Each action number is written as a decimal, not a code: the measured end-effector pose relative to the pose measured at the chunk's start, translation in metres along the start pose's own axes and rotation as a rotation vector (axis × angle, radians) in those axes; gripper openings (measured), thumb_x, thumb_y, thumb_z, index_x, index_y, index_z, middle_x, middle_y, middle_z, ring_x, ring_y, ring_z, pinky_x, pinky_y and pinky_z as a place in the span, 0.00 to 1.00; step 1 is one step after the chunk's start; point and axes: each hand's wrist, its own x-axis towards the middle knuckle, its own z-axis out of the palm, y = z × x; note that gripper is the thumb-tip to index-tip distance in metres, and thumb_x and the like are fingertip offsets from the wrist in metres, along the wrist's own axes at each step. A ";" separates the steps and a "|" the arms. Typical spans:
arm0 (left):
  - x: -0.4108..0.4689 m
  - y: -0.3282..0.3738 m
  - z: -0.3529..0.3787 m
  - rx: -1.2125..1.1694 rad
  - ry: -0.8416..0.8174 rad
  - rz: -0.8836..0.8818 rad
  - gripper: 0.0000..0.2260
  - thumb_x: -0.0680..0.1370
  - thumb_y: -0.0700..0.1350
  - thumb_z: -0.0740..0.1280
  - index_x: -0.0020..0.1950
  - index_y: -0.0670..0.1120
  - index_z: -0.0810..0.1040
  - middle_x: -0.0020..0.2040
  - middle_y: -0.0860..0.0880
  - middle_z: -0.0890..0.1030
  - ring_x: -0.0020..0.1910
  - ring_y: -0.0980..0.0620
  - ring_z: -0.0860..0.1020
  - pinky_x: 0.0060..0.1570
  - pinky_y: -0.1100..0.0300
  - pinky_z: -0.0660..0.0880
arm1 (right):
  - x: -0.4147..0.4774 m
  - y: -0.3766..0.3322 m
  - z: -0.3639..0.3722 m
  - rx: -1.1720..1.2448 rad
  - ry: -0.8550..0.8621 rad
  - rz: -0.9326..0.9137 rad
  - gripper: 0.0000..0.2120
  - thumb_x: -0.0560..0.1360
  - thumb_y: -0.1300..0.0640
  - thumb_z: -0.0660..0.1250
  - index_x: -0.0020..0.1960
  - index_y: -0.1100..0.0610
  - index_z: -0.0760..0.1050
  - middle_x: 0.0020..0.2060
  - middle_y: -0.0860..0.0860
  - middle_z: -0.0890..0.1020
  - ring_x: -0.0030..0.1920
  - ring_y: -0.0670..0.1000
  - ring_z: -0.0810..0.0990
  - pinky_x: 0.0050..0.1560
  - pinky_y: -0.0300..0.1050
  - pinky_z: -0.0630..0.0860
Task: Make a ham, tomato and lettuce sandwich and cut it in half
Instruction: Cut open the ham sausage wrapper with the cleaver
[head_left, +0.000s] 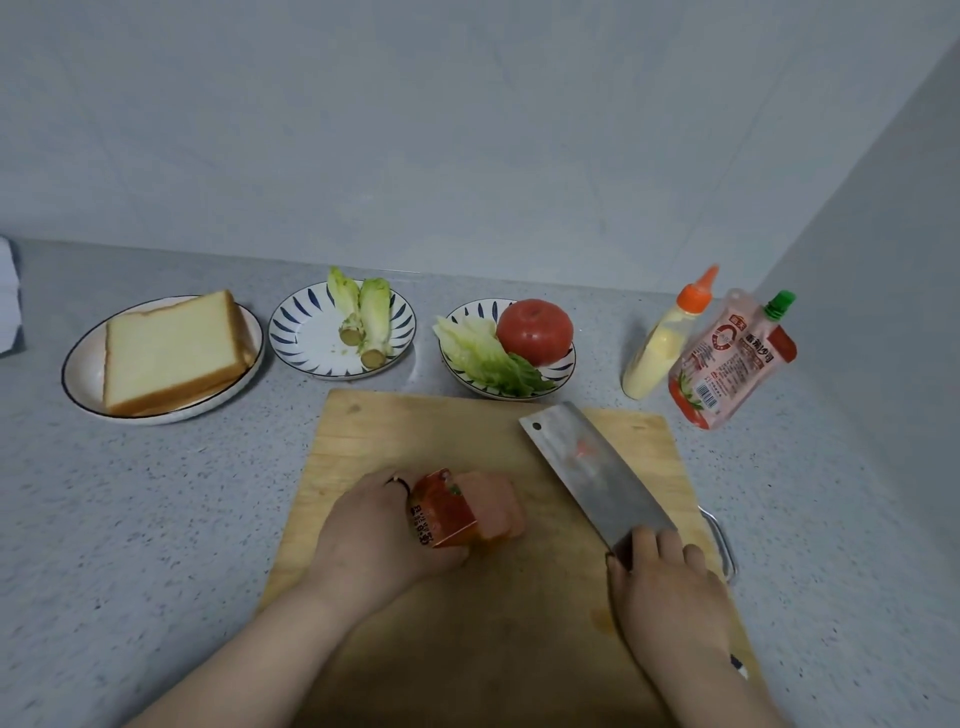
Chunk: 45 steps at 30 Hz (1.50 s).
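Note:
On the wooden cutting board (415, 426) my left hand (379, 530) grips a pink ham block (501, 506) by its red wrapper (441, 512), which is peeled back from the bare end. My right hand (667, 587) holds a cleaver (592, 467) by the handle, its blade slanting up to the left, just right of the ham. Sliced bread (171, 353) lies on a plate (83, 374) at the back left. A whole tomato (535, 330) and lettuce leaves (488, 358) share a patterned bowl (563, 366) behind the board.
A second patterned plate (306, 343) holds two lettuce stumps (363, 317). At the back right lie a yellow sauce bottle (660, 348) with an orange cap and a red ketchup pouch (727, 358). Grey walls close off the back and right of the speckled counter (156, 519).

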 end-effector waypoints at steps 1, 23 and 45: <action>0.000 0.002 -0.002 -0.022 -0.011 -0.009 0.31 0.60 0.61 0.72 0.60 0.55 0.70 0.43 0.60 0.67 0.44 0.58 0.67 0.43 0.65 0.65 | 0.000 0.000 -0.003 -0.019 -0.015 -0.003 0.19 0.78 0.42 0.47 0.62 0.52 0.62 0.60 0.49 0.70 0.61 0.51 0.69 0.52 0.41 0.67; -0.005 0.025 -0.044 -0.766 -0.281 -0.074 0.20 0.58 0.50 0.69 0.48 0.60 0.74 0.41 0.57 0.83 0.40 0.61 0.81 0.31 0.72 0.73 | 0.002 -0.060 -0.076 1.546 -0.377 -0.391 0.40 0.56 0.46 0.69 0.63 0.43 0.54 0.46 0.38 0.72 0.41 0.28 0.76 0.38 0.25 0.73; -0.015 0.016 -0.049 -0.543 -0.269 0.056 0.25 0.63 0.37 0.76 0.45 0.62 0.70 0.38 0.78 0.74 0.39 0.75 0.75 0.30 0.78 0.70 | 0.024 -0.038 -0.066 1.852 -0.347 -0.173 0.46 0.53 0.37 0.75 0.66 0.53 0.67 0.55 0.49 0.79 0.56 0.53 0.79 0.58 0.51 0.76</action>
